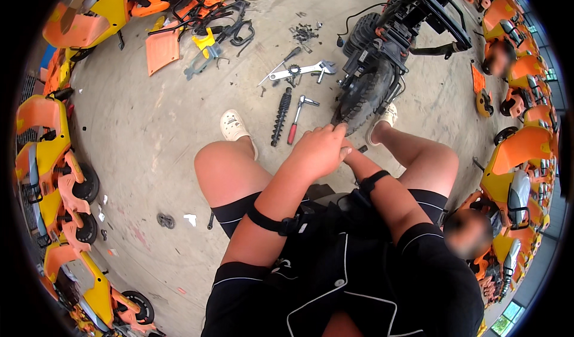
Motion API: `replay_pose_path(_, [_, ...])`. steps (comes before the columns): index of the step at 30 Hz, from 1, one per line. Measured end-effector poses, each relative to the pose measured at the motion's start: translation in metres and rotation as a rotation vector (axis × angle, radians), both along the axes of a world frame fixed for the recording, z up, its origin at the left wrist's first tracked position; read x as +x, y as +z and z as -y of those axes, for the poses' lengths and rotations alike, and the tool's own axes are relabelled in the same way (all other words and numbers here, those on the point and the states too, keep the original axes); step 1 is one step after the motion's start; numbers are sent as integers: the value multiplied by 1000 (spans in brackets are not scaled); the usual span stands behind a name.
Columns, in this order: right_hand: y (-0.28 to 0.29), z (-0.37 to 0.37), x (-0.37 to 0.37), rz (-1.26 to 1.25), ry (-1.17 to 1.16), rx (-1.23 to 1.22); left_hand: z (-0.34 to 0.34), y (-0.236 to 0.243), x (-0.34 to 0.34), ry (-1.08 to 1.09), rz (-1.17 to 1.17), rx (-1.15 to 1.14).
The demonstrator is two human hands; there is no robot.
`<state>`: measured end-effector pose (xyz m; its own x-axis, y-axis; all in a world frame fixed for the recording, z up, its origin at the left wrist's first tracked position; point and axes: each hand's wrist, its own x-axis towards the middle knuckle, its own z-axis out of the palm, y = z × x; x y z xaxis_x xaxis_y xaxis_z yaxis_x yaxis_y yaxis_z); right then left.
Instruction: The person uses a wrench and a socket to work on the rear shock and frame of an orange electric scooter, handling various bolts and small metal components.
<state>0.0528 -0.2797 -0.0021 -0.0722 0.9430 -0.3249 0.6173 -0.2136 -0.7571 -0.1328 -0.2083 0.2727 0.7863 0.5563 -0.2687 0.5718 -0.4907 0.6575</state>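
My left hand [318,150] lies over my right hand [353,155], its fingers curled round it. Most of the right hand is hidden, so its fingers cannot be made out. Both are in front of the knobby black tyre [366,98] of a stripped vehicle frame [399,32]; whether they touch it I cannot tell. On the floor left of the tyre lie a black coil-spring shock absorber [281,117] and a red-handled ratchet wrench [295,122]. Beyond them are an adjustable wrench [302,70], a screwdriver [282,63] and a small sprocket-like part [293,69].
Small screws [305,34] are heaped farther off. Orange panels [162,51] and black frame parts [230,26] lie at far left. Rows of orange and yellow vehicles [45,122] line both sides. A person [469,232] is at right. My shoes [232,124] flank the tools and tyre.
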Motion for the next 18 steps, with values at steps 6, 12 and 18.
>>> replay_pose_path(6, [-42,73,49,326,83,-528,3,-2,5,-33,-15,-9])
replay_pose_path(12, [3,38,56,313,-159,-477,-12,-10,-9,183,-127,113])
replay_pose_path(18, [53,33,121,183,-510,-753,-21,7,-2,499,13,99])
